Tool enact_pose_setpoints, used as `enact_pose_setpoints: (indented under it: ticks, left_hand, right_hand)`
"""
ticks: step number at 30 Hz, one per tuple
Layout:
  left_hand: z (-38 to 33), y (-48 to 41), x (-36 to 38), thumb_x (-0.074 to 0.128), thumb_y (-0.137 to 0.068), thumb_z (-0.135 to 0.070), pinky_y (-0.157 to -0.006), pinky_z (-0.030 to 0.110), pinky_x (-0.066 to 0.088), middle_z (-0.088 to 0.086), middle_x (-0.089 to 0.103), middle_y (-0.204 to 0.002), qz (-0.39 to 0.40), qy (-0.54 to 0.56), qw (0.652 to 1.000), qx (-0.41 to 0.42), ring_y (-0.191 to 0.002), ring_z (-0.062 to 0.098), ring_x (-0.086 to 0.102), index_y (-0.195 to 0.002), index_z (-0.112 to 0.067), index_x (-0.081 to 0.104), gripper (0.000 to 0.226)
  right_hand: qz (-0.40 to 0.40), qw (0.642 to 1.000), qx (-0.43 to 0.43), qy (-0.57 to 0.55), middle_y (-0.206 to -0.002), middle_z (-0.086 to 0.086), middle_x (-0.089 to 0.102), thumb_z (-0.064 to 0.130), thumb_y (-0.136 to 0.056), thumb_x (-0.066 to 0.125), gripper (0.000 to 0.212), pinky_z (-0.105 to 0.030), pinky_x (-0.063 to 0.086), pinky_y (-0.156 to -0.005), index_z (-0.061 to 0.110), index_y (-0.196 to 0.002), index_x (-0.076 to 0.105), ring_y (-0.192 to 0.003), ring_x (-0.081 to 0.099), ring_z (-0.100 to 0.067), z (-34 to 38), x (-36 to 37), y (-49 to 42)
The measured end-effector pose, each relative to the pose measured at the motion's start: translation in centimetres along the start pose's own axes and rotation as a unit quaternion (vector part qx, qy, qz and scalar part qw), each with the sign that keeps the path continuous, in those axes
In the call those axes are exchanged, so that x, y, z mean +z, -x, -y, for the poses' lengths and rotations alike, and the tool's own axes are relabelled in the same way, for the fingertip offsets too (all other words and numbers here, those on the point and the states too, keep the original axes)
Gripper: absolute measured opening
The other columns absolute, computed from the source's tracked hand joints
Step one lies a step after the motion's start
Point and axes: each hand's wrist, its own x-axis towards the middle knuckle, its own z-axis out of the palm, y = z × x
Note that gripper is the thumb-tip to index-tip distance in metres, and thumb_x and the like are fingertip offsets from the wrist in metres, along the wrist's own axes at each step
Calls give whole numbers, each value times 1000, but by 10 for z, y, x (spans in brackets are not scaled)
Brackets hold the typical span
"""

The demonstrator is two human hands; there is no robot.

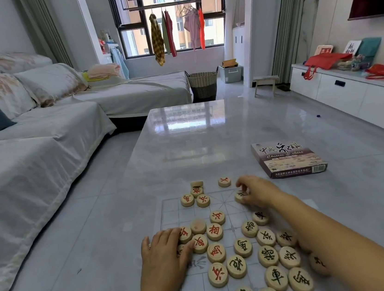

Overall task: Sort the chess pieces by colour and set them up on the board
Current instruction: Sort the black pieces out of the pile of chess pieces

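Nearest the camera: black-marked pieces (268, 256) clustered on the near right of the thin board sheet (169, 206), some under the right forearm. Left of them, red-marked pieces (214, 231) bunched mid-board. Left hand (163, 252) laid flat, fingers spread, fingertips resting on two red discs at the cluster's left edge; not pinching anything. Further out, right hand (256, 192) curled, fingers closed on one disc (239, 197) at the board's far edge; marking colour unreadable. Small red group (203, 200) at far left corner, single red piece (224, 181) just beyond the edge. Chess box (289, 158) lying flat on glossy grey table (184, 134), right of the board. Sofa left, window with hanging clothes at back.
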Motion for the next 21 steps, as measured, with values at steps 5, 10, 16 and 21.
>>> enact_pose_setpoints:
  ticks: [5,10,16,21]
  left_hand:
    - [1,0,2,-8,-74,-77,-105,48,30,-5,64,-113,-8,17,1000,-7,-109,18,56,-115,-23,60,96]
    - [-1,1,-2,5,-73,-76,-109,43,24,-6,60,-118,12,12,1000,-5,-114,15,51,-121,-24,54,86]
    - [-3,1,-4,9,-76,-73,-105,41,30,-7,62,-115,17,6,1000,-2,-110,14,53,-118,-25,55,79]
    - [2,0,2,20,-82,-67,-94,42,41,-9,65,-102,-2,11,1000,9,-98,14,59,-108,-26,60,63]
  right_hand:
    - [10,996,83,-39,-120,-4,52,34,-83,65,40,-24,42,-86,16,-118,56,-98,49,-13,-58,-23,45]
    - [46,996,37,-73,-105,7,51,33,-83,65,27,-13,42,-71,26,-107,54,-87,50,-3,-53,-10,94]
    - [-30,996,34,-80,-124,-4,51,30,-92,52,37,-24,42,-88,15,-126,51,-103,53,-13,-19,-19,59]
    - [-66,994,-75,-48,-140,-7,42,19,-96,43,39,-34,38,-101,14,-134,44,-124,44,-24,50,6,-14]
